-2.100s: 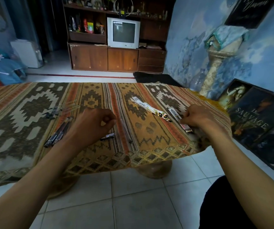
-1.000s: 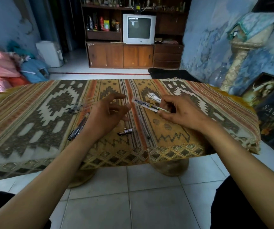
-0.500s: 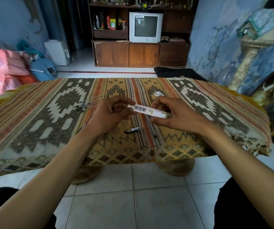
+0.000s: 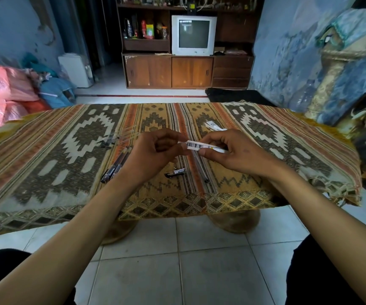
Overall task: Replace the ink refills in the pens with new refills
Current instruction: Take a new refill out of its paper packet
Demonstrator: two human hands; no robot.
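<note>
Both hands are up over the worktop, sharing one grip on a slim white refill packet with a barcode on its face. Left hand has fingers curled in, thumb and fingertips pinching the packet's left end. Right hand is curled round the other end, thumb under, fingers over the top, so the packet hangs level between them, clear of the patterned cloth.

Down on the cloth, just below the hands, lies a small black pen part with a white label, and beside it to the right a thin clear tube runs toward the near edge. Off to the left, partly behind the left wrist, a pair of dark pens lies side by side. Farther left and back, some small dark pieces are scattered; too blurred to name. Beyond the right hand, another white packet rests on the cloth.
</note>
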